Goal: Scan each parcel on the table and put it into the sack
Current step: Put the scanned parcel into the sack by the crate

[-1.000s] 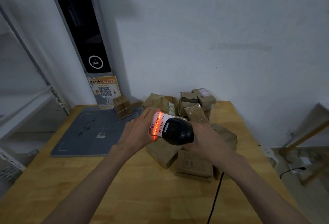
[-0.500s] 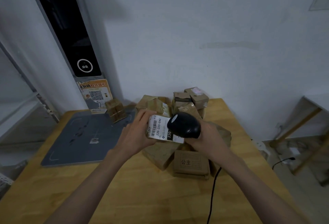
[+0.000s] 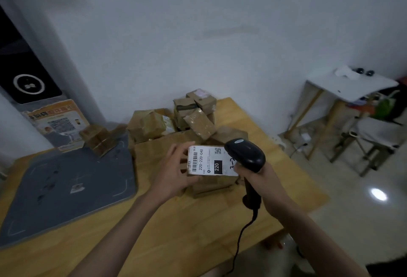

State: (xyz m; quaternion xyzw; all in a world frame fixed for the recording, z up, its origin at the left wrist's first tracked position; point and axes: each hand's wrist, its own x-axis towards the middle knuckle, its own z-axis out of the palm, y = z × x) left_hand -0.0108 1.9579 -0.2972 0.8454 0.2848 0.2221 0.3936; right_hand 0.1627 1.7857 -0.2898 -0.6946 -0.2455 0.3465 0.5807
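Note:
My left hand (image 3: 174, 173) grips a brown parcel (image 3: 209, 162) by its left end, white label with barcode facing up. My right hand (image 3: 262, 179) holds the handle of a black barcode scanner (image 3: 245, 154), whose head sits over the label's right edge. No red scan light shows on the label. Several more taped brown parcels (image 3: 176, 120) are heaped behind on the wooden table (image 3: 154, 232). No sack is in view.
A grey mat (image 3: 66, 182) covers the table's left part, with a small parcel (image 3: 99, 138) at its far corner. The scanner cable (image 3: 240, 239) hangs off the table's near edge. A tall kiosk (image 3: 28, 82) stands at left; a white side table (image 3: 348, 85) and a chair (image 3: 376, 133) stand at right.
The red scan line on the label has gone out. The scanner has drawn back to the right of the label, and my view has swung to the right.

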